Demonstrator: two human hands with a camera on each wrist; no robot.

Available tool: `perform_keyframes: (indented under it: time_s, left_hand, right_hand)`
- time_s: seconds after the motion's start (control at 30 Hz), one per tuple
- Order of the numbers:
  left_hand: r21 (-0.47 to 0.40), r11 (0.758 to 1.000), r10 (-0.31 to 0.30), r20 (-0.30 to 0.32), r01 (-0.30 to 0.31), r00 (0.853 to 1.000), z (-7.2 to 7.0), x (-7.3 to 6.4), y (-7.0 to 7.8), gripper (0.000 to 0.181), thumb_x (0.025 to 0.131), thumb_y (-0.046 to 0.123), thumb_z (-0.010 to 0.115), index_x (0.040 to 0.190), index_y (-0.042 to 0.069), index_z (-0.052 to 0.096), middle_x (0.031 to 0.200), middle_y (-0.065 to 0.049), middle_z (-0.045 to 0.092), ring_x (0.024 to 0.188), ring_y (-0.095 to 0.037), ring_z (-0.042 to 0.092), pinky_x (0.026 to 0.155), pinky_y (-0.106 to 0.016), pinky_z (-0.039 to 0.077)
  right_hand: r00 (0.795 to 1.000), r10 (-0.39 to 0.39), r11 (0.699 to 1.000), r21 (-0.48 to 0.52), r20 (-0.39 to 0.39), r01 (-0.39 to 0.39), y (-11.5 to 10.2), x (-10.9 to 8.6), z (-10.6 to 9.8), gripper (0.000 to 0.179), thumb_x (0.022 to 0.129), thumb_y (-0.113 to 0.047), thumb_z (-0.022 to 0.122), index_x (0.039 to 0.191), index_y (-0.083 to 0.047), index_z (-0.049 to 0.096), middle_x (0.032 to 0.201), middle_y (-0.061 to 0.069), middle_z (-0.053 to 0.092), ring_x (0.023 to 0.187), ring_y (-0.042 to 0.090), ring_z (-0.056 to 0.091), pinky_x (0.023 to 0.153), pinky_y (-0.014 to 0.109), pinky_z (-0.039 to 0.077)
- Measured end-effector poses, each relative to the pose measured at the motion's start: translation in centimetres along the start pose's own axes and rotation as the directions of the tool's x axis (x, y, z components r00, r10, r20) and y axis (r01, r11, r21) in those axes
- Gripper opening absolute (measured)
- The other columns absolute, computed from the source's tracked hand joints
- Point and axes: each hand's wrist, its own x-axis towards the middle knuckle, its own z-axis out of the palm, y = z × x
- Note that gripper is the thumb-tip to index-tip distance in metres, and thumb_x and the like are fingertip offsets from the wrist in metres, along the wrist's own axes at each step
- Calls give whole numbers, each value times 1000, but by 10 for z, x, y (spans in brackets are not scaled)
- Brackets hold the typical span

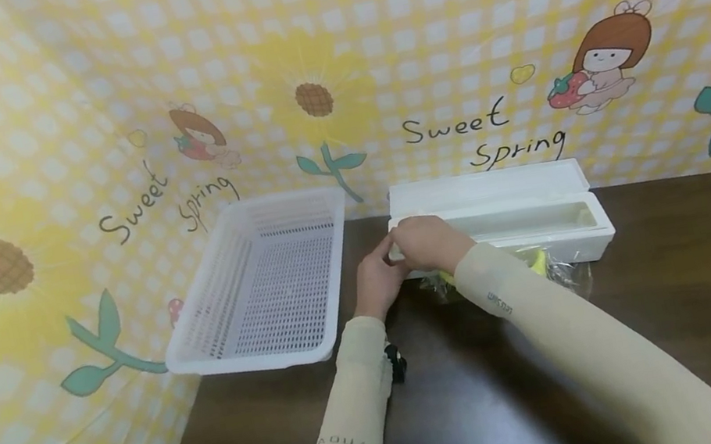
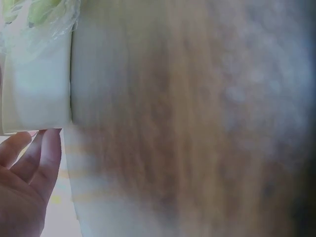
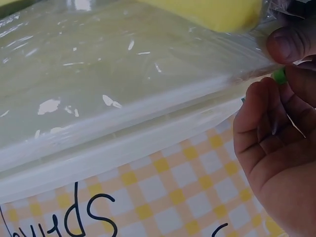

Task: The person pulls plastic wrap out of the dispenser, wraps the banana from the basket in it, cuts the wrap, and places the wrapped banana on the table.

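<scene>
A long white box [image 1: 603, 230] stands against the wall with its lid [image 1: 485, 189] flipped back. My right hand [image 1: 430, 240] is over the box's left end; in the right wrist view, its thumb and index finger pinch a small green piece [image 3: 280, 75]. Beside it, my left hand [image 1: 378, 279] grips the left end; in the left wrist view, its fingers [image 2: 49, 153] lie against the end wall, thumb hidden. Along the box's front lies a yellow object [image 3: 217, 15] in crinkled clear plastic [image 1: 572, 275], partly hidden by my right forearm in the head view.
A white perforated plastic basket [image 1: 330, 282] sits left of my hands on the dark wooden table [image 1: 693, 273]. Directly behind the box rises a yellow checked cloth wall [image 1: 369, 53], with another side at the left.
</scene>
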Motion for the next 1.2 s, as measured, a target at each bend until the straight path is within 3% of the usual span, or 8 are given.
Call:
perform_keyframes:
  time_s: [0.13,0.3,0.43,0.5,0.67,1.2]
  left_hand:
    - [-6,1000,-17,-9,17,1000,1,-2,2,61,91,30,76,148,26,54,106,0,73,81,-16,64,90,-41,51]
    - [-13,1000,-24,-9,24,1000,4,-1,2,62,90,27,78,148,27,54,121,-2,69,87,-19,61,86,-40,51]
    - [-52,998,-30,4,31,1000,5,-2,1,67,88,33,80,149,32,51,137,-1,62,101,-19,63,89,-39,51]
    - [-62,998,-22,5,22,1000,5,-2,-1,71,86,41,81,149,34,50,146,1,55,116,-18,60,96,-40,49]
    - [-63,998,7,-12,-7,1000,5,-1,-3,82,77,56,82,149,33,49,149,3,51,132,-21,51,105,-40,44]
    - [-42,999,27,-36,-28,999,7,-4,-2,79,78,49,83,149,32,51,146,-1,54,127,-23,55,102,-41,46]
  right_hand:
    - [1000,-3,1000,-3,6,3,2,-3,0,32,93,-16,73,119,0,66,103,12,68,95,26,66,87,42,54]
    - [1000,14,1000,-12,8,-14,6,-4,3,35,92,-15,74,122,-1,66,104,13,70,95,27,66,86,43,55]
    - [1000,17,999,-29,1,-17,11,-8,4,31,92,-17,74,118,0,67,102,13,69,94,27,66,86,42,55]
    - [1000,16,999,-36,-8,-16,13,-11,4,28,93,-18,73,113,0,67,99,13,68,92,28,66,84,43,55]
    - [999,2,999,-44,-34,-4,17,-19,2,27,93,-21,75,108,0,67,94,12,67,87,26,65,79,42,56]
    - [999,-9,1000,-30,-42,7,29,-29,5,13,85,-1,70,96,-5,65,83,5,62,77,23,60,75,41,55]
